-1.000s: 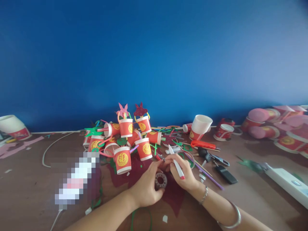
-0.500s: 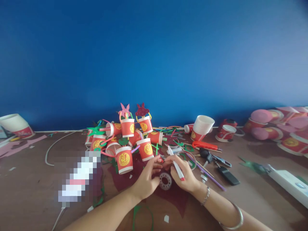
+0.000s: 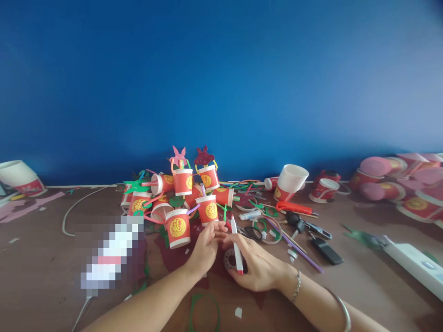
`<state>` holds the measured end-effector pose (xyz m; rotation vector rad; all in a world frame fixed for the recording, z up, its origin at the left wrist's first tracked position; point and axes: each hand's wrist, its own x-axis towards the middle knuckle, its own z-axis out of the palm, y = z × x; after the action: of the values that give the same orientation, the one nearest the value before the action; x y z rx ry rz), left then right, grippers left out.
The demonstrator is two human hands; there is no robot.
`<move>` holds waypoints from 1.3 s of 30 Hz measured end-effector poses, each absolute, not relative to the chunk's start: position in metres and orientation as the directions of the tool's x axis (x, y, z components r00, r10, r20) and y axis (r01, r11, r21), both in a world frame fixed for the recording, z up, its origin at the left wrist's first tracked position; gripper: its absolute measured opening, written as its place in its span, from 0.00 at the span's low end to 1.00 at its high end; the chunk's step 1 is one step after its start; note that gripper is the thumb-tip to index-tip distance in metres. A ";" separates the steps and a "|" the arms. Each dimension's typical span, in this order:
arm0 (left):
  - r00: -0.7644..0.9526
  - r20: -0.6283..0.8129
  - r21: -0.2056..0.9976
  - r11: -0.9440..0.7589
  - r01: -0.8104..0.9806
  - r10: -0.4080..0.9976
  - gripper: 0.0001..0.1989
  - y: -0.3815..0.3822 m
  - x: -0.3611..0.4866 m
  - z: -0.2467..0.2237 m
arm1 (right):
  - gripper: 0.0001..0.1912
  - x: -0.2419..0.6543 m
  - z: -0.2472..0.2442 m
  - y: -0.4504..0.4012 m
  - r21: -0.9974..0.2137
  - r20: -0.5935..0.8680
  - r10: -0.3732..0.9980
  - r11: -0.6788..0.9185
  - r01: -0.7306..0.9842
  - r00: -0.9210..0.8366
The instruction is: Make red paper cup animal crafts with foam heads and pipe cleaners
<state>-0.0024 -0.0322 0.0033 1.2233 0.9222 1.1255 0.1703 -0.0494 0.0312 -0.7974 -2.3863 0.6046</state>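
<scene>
My right hand (image 3: pixel 259 265) is closed on a white marker (image 3: pixel 236 246) with red ends, held nearly upright. Under that hand, partly covered by it, lies a round ring with small holes (image 3: pixel 228 259). My left hand (image 3: pixel 206 246) is just to the left, with curled fingers meeting the right fingertips; what it pinches, if anything, is hidden. A small red piece (image 3: pixel 228 226) shows by the fingertips. Dark red paper (image 3: pixel 173 258) lies beneath the hands. Just beyond stand red-and-white paper cups (image 3: pixel 177 229) with straw arms.
Black scissors (image 3: pixel 254 233), a clear tape roll (image 3: pixel 277 233), keys with a black fob (image 3: pixel 327 250) and an orange-red tool (image 3: pixel 294 207) lie to the right. Behind them are stacked cups (image 3: pixel 290 182). A white box-shaped object (image 3: pixel 415 263) sits far right; a blurred-out item (image 3: pixel 110 253) lies left.
My right hand has shifted left and lower over the ring, and the marker has turned more upright. My left hand has moved slightly left. The scissors' handles now show.
</scene>
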 end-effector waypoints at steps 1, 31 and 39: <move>0.233 0.042 0.991 -0.011 -0.136 0.971 0.12 -0.032 -0.002 0.003 | 0.28 0.170 0.032 -0.049 -0.576 0.344 0.659 0.711 0.404 -0.668; 0.592 0.102 0.552 -0.540 0.635 0.800 0.29 -0.063 -0.003 0.033 | 0.19 0.177 0.022 -0.032 -0.870 0.408 0.910 0.364 0.333 0.072; 0.628 0.136 0.549 -0.586 0.596 0.766 0.31 -0.062 -0.004 0.032 | 0.16 0.177 0.016 -0.031 -0.894 0.392 0.919 0.366 0.256 0.053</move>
<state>-0.0035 -0.0619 0.0317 2.3940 1.0736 0.5015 0.1768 -0.0312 0.0163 -1.1249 -1.4647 0.7152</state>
